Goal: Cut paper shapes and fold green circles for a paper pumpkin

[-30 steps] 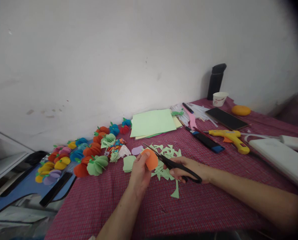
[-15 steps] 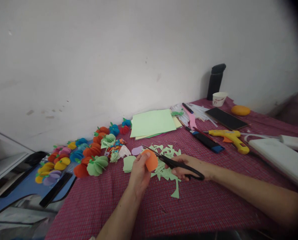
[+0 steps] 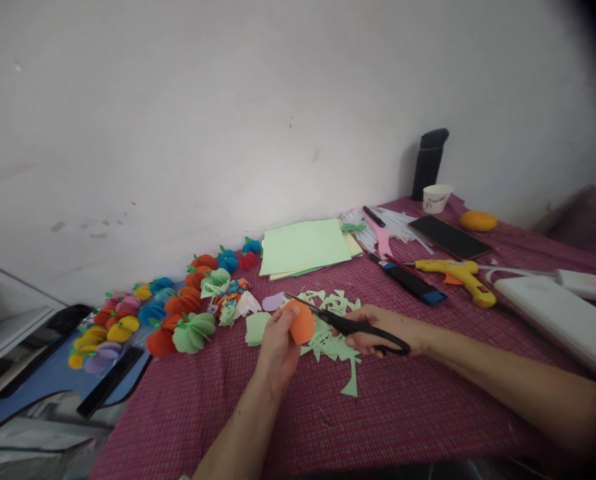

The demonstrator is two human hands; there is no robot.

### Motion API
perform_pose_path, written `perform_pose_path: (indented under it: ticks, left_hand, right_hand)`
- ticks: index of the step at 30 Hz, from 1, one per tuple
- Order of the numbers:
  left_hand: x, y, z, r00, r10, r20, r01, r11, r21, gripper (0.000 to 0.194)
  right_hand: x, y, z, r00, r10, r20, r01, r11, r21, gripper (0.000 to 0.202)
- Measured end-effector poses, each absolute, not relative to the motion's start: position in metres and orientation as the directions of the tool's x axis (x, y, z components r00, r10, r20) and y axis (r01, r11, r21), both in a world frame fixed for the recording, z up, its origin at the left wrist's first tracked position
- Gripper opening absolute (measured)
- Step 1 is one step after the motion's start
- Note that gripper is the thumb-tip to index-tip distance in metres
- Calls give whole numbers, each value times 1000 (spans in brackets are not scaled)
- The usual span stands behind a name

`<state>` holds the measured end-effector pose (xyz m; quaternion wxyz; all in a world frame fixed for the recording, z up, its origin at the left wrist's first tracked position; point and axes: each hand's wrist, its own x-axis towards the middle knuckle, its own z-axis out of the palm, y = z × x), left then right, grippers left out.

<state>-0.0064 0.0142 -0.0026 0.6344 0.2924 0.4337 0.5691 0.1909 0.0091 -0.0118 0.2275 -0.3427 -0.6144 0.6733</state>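
Note:
Between the thumb and fingers of my left hand (image 3: pixel 281 340) is an orange paper piece (image 3: pixel 303 325) with a rounded outline. My right hand (image 3: pixel 381 328) grips black-handled scissors (image 3: pixel 348 325), whose blades lie along the upper edge of the orange piece. Under and behind the scissors lie light green paper scraps (image 3: pixel 335 347). A stack of green cut pieces (image 3: pixel 256 328) sits just left of my left hand, with a lilac piece (image 3: pixel 273 302) behind it.
Colourful paper pumpkins (image 3: pixel 184 303) crowd the left side. Green sheets (image 3: pixel 305 245) lie at the back. To the right are a blue-black cutter (image 3: pixel 413 283), a yellow glue gun (image 3: pixel 458 273), a phone (image 3: pixel 449 237), a paper cup (image 3: pixel 437 198) and a white power strip (image 3: pixel 553 320).
The scissor handles and my right hand have shifted slightly, with the handles closer together. The orange piece stays in my left hand. The whole view has moved very slightly.

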Motion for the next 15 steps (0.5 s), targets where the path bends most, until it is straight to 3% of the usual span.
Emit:
perform_pose_path:
  ticks: [15]
  left_hand:
    - [-7,13,-3,-11,972,-233,-448,203,871,18]
  right_hand:
    - [202,16,-5,-675,708,-208,211,-85,-974,34]
